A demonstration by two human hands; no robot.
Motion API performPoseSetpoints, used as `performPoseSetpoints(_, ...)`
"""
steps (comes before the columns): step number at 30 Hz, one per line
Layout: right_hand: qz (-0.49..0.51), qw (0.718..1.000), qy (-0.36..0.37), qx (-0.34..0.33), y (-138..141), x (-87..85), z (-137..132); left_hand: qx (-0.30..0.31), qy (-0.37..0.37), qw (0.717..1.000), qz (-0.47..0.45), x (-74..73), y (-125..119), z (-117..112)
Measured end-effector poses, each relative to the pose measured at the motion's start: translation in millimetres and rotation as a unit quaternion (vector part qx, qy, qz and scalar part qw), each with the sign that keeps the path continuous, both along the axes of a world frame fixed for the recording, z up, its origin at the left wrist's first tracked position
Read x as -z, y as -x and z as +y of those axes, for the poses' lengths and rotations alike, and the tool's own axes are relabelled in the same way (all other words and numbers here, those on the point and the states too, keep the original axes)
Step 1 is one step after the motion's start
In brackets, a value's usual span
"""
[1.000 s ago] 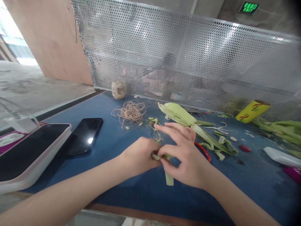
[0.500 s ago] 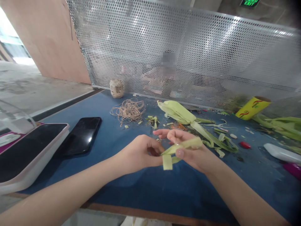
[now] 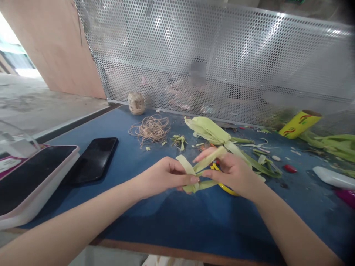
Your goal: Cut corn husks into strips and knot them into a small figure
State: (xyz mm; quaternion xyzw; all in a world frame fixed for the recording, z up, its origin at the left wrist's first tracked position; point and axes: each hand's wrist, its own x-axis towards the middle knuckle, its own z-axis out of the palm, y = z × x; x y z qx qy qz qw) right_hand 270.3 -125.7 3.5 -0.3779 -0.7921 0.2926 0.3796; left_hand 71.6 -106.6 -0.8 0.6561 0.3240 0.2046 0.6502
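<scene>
My left hand (image 3: pixel 176 176) pinches pale green corn husk strips (image 3: pixel 187 165) between thumb and fingers, where they cross and fold over each other. My right hand (image 3: pixel 231 168) is closed on another part of the strips, with its thumb pointing left toward the left hand. One strip end sticks up past the right fingers. Under the right hand lies a curved yellow thing (image 3: pixel 229 190), perhaps a scissors handle; the hand hides most of it. Just beyond the hands rests a bundle of corn husk (image 3: pixel 209 130) with long trailing strips.
Tangled twine (image 3: pixel 151 129) and a tan block-like lump (image 3: pixel 136 103) lie at the back left. A black phone (image 3: pixel 97 159) and a white-cased device (image 3: pixel 36 181) are on the left. Husk scraps, a yellow tube (image 3: pixel 299 124) and a white object (image 3: pixel 332 177) lie right. A perforated metal screen (image 3: pixel 155 48) stands behind.
My left fingers have shifted onto the strip crossing, and one strip end now points up left. My right hand has closed more and turned, uncovering the yellow curved thing beneath it.
</scene>
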Motion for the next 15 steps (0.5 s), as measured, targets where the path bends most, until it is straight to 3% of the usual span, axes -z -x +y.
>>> performPoseSetpoints(4, 0.015, 0.996, -0.077, -0.049, 2.6, -3.5, -7.6, -0.012, 0.014, 1.0, 0.02, 0.3, -1.7, -0.4)
performPoseSetpoints(10, -0.062, 0.987, -0.057, -0.135, 3.2, -8.3, -14.7, -0.027, 0.032, 0.999, -0.017, 1.1, -2.2, -1.3)
performPoseSetpoints(15, -0.046, 0.988, -0.079, -0.127, -2.2, -7.4, -11.2, 0.005, 0.052, 0.999, -0.002, -0.5, -2.2, -2.0)
